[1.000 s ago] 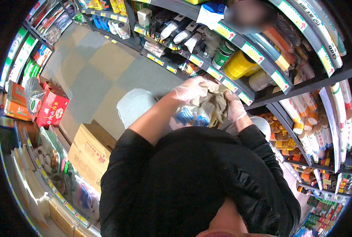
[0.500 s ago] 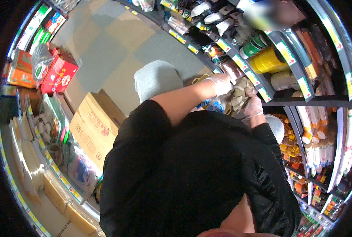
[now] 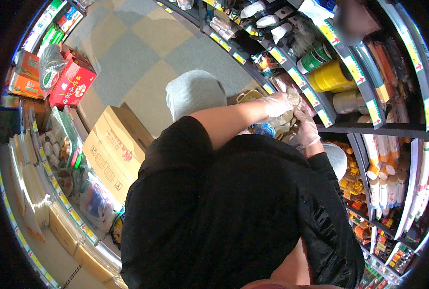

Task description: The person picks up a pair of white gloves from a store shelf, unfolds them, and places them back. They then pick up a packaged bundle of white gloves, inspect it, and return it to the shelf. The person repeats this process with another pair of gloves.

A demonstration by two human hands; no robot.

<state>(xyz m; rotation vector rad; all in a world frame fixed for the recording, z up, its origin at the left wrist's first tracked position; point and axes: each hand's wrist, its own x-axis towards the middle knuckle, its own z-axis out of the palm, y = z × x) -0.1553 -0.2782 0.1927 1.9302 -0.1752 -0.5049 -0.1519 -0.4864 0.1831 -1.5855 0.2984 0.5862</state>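
A shop aisle is floored with square grey and beige tiles (image 3: 132, 53) and is flanked by stocked shelving on both sides. At the far left, an orange printed carton (image 3: 27, 79) is set beside a red printed carton (image 3: 73, 83), and a rounded clear-plastic package (image 3: 52, 67) is seen against both. Below these, a tall brown cardboard box with red print (image 3: 113, 151) is placed on the floor beside the left shelving, with a clear plastic bag with blue and white contents (image 3: 96, 195) near its lower left. The middle is filled by the person's loose black top (image 3: 234, 207), above which a knee covered in pale grey fabric (image 3: 195, 94) is seen. Just right of the knee, a beige, handle-like plastic piece (image 3: 250, 96) is partly covered by the forearm, and a blue-and-white item (image 3: 263, 130) is mostly hidden below it. The left hand (image 3: 275, 104), covered by a clear plastic glove, is closed on a crumpled greyish-beige cloth (image 3: 294, 98), which is held between the two hands, close to the lower edge of the black right-hand shelving (image 3: 368, 124). The lower part of the cloth is met by the bent fingers of the right hand (image 3: 307, 129), gloved likewise; whether it is pinched there cannot be told. Farther right, a green cylindrical container (image 3: 315, 59) and yellow rolls (image 3: 327, 77) are shelved, and upright white-wrapped tubes (image 3: 383, 190) are stacked beyond.
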